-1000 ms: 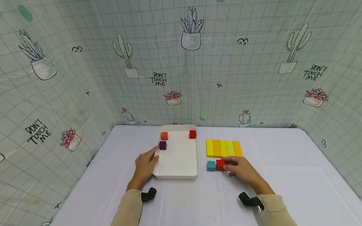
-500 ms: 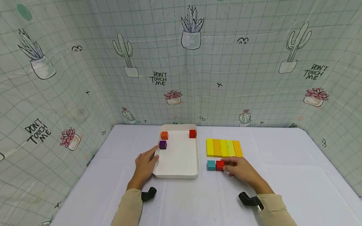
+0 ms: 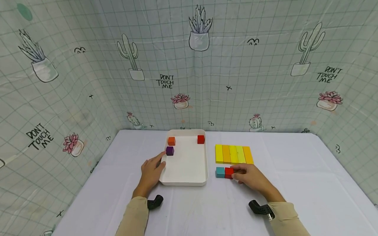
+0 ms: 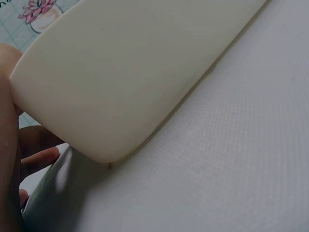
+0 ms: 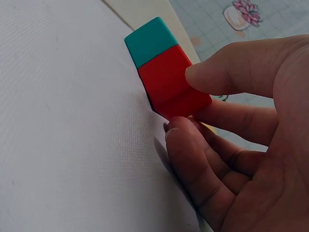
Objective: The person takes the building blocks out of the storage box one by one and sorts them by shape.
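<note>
My right hand (image 3: 249, 174) pinches a red cube (image 3: 228, 173) between thumb and fingers on the white table. In the right wrist view the red cube (image 5: 169, 79) sits flush against a teal cube (image 5: 152, 41) on its far side. From the head view the teal cube (image 3: 220, 172) is left of the red one. My left hand (image 3: 151, 173) holds the left side of a white tray (image 3: 184, 182), thumb over the rim. The left wrist view shows the tray's outer wall (image 4: 111, 82) with fingers (image 4: 41, 159) behind its corner.
Inside the tray are an orange cube (image 3: 171, 141), a purple cube (image 3: 170, 151) and another red cube (image 3: 200, 139). Several yellow and orange-yellow blocks (image 3: 233, 154) lie side by side behind the right hand. A patterned cloth (image 3: 200, 72) hangs behind the table.
My right hand has slid the red cube slightly left, and the gap to the teal cube has closed. The left hand and tray stay where they were.
</note>
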Demonstrator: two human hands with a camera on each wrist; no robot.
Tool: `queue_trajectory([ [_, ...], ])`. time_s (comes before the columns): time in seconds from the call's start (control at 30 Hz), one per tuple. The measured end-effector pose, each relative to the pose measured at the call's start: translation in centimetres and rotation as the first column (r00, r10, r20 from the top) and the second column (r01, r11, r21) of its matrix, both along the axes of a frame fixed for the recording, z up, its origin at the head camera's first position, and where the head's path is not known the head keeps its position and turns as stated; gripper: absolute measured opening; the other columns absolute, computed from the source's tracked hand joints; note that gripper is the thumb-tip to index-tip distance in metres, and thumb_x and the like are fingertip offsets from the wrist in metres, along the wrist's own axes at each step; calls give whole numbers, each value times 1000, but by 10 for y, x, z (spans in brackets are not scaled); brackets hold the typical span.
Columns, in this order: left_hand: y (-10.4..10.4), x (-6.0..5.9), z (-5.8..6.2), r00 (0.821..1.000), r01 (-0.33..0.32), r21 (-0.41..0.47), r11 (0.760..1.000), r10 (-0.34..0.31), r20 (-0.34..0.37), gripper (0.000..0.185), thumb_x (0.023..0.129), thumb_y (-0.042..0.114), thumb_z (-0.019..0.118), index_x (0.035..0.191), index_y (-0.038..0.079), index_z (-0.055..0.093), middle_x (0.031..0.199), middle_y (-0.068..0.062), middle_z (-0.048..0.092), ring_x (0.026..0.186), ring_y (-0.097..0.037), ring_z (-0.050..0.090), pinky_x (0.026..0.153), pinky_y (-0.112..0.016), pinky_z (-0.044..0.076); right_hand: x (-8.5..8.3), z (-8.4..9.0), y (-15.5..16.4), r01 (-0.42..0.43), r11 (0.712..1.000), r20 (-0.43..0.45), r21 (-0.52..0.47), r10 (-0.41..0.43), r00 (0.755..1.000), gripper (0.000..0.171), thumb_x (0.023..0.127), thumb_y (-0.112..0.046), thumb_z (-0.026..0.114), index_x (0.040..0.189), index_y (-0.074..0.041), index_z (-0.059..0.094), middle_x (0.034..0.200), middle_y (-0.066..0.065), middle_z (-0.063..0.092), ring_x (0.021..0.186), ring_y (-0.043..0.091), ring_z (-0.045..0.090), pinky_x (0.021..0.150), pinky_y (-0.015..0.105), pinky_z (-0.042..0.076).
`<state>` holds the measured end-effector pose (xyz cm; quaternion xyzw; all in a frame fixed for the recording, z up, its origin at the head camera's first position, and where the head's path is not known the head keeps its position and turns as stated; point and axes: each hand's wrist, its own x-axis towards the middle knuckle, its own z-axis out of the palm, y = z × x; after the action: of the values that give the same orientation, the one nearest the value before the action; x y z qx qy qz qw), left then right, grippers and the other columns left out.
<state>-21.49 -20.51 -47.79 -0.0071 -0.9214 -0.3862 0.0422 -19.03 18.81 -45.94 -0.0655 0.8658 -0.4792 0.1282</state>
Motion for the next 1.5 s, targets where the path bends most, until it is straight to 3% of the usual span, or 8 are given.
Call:
queue_trajectory([
  [0.33, -1, 0, 2, 1000, 1, 3, 1000, -1, 4, 49, 102, 26, 50, 150, 18, 49, 152, -11, 47, 141, -37, 36, 117, -60, 1, -3, -3, -2, -7, 1000, -22, -15, 7, 1000, 41, 91, -14, 72, 128, 3, 65, 99, 8, 69, 75, 20, 62, 67, 29, 55],
  [0.53, -2, 0, 0, 1000, 1, 0, 1000, -1, 3, 48, 102, 25, 51, 150, 19, 50, 151, -10, 48, 141, -36, 37, 117, -60, 2, -3, -2, -1, -16, 1000, 7, -18, 16, 1000, 45, 92, -17, 71, 131, 3, 63, 103, 9, 70, 76, 21, 63, 69, 30, 56],
  [0.7, -1, -1, 2, 1000, 3, 5, 1000, -3, -10, 48, 102, 26, 51, 149, 19, 51, 150, -11, 50, 140, -35, 38, 117, -60, 2, -6, 5, 6, 20, 999, 14, -48, -19, 1000, 45, 95, -20, 68, 133, 2, 61, 108, 9, 70, 76, 23, 65, 71, 31, 57],
  [0.87, -2, -3, 4, 1000, 3, 3, 1000, -3, -10, 48, 102, 25, 51, 149, 19, 51, 150, -11, 49, 140, -35, 38, 117, -59, 2, -10, 14, 6, 58, 993, -37, -105, -62, 997, 44, 97, -23, 66, 134, 1, 60, 112, 15, 69, 84, 26, 64, 73, 33, 56],
  [1.13, -3, -1, 1, 1000, 0, -1, 1000, 0, -3, 48, 102, 26, 51, 150, 19, 50, 151, -10, 49, 141, -35, 37, 118, -59, 2, -30, 20, -13, 35, 984, -44, -176, -43, 998, 47, 96, -33, 68, 131, -2, 63, 118, 16, 67, 93, 30, 63, 79, 36, 56],
  [1.5, -2, 0, -3, 1000, 3, 11, 1000, -3, -15, 48, 102, 26, 51, 150, 20, 50, 151, -9, 49, 141, -34, 38, 117, -59, 1, -69, 34, -48, 30, 967, 20, -253, -26, 999, 42, 98, -27, 64, 131, -1, 61, 125, 18, 65, 105, 28, 63, 85, 36, 57],
])
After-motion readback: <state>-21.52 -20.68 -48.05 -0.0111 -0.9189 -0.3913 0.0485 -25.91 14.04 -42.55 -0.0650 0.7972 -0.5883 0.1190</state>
